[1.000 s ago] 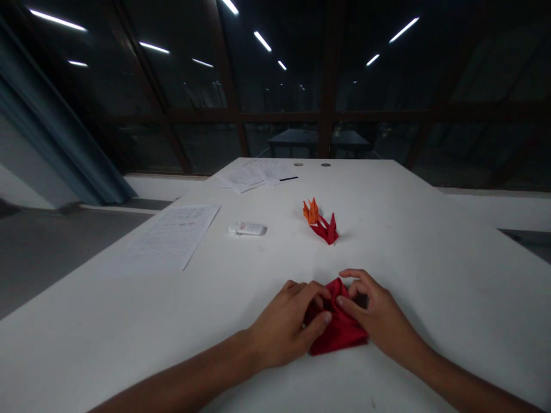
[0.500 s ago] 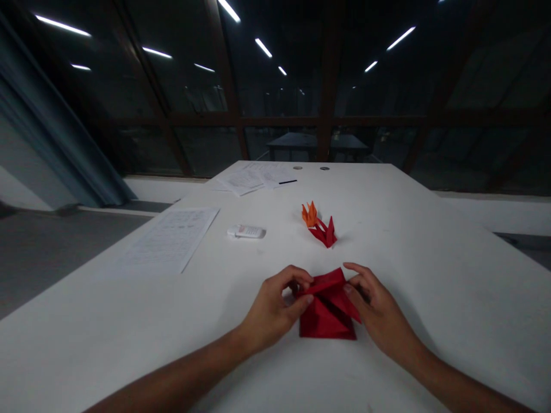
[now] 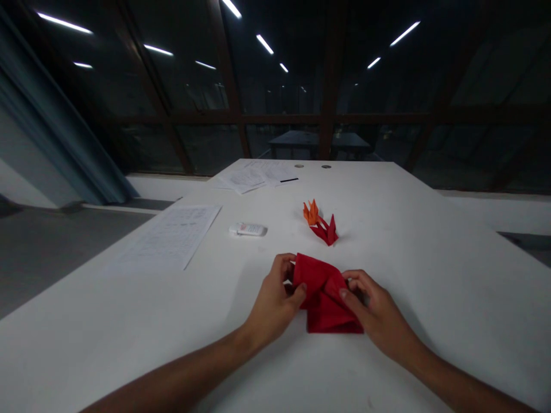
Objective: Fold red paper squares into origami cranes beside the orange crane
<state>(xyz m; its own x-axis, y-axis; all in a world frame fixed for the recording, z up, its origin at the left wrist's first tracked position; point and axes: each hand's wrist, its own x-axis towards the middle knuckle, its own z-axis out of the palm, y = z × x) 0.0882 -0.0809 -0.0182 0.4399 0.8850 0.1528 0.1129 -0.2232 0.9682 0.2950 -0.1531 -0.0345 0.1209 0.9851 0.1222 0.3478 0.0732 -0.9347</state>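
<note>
A partly folded sheet of red origami paper [image 3: 333,315] is held between my hands just above the white table. My left hand [image 3: 279,295] pinches its raised left flap, thumb in front and fingers behind. On the other side, my right hand [image 3: 370,304] grips the right edge between thumb and fingers. The upper layer stands up and bends over, while the lower layer spreads flat toward me. Beyond the paper lie a folded red paper crane [image 3: 326,230] and an orange paper crane [image 3: 310,213], close together.
The white table [image 3: 426,275] runs back to dark windows. A white bottle-like item [image 3: 247,229] lies left of the cranes. One printed sheet [image 3: 172,235] is at the left edge; more papers [image 3: 252,176] and a black pen [image 3: 289,180] are farther back.
My left hand has lifted the left part of the red paper and opened its flap upward. The right hand keeps its grip on the right edge, having shifted only slightly.
</note>
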